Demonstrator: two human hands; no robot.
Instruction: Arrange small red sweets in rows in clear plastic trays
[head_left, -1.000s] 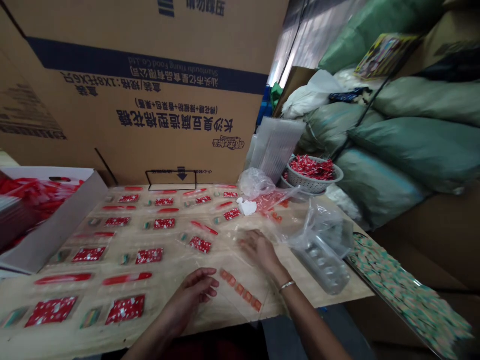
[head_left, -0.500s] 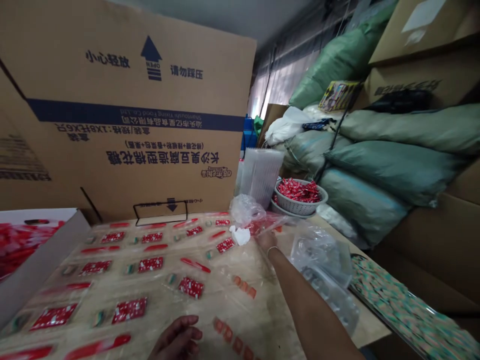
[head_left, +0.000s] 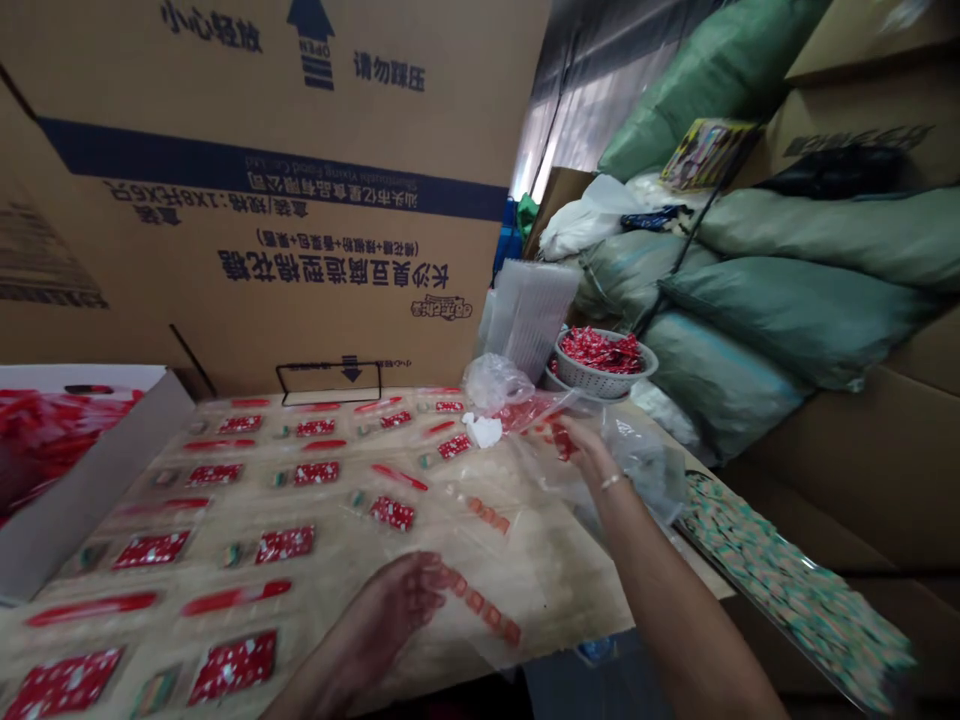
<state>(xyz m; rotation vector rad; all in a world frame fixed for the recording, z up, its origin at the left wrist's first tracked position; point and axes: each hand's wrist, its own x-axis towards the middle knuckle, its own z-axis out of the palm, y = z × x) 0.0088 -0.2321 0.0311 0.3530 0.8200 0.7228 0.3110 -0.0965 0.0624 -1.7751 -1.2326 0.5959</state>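
My left hand [head_left: 397, 610] lies on a clear plastic sheet [head_left: 540, 570], just beside a row of small orange-red candies [head_left: 480, 605] sealed in it. My right hand [head_left: 589, 450] reaches to the far side of the table, its fingers touching clear film with red pieces [head_left: 544, 420]. A second clear plastic bag [head_left: 645, 465] lies right next to that wrist. Across the wooden table board [head_left: 592, 590] run rows of red printed packets [head_left: 285, 545], long red sticks [head_left: 236, 597] and small striped packets [head_left: 232, 553], all under clear film.
A white box of red items [head_left: 90, 470] stands at the table's left. Behind are a crumpled bag [head_left: 491, 383], white tissue [head_left: 484, 431], a basket of red sweets [head_left: 600, 365], a large cardboard sheet [head_left: 262, 200] and green sacks [head_left: 795, 320]. A printed sheet [head_left: 795, 590] slopes down at right.
My right hand has moved farther across the table, toward the clear film and bag. My left hand has risen from the near edge to beside the candy row. The view has shifted too.
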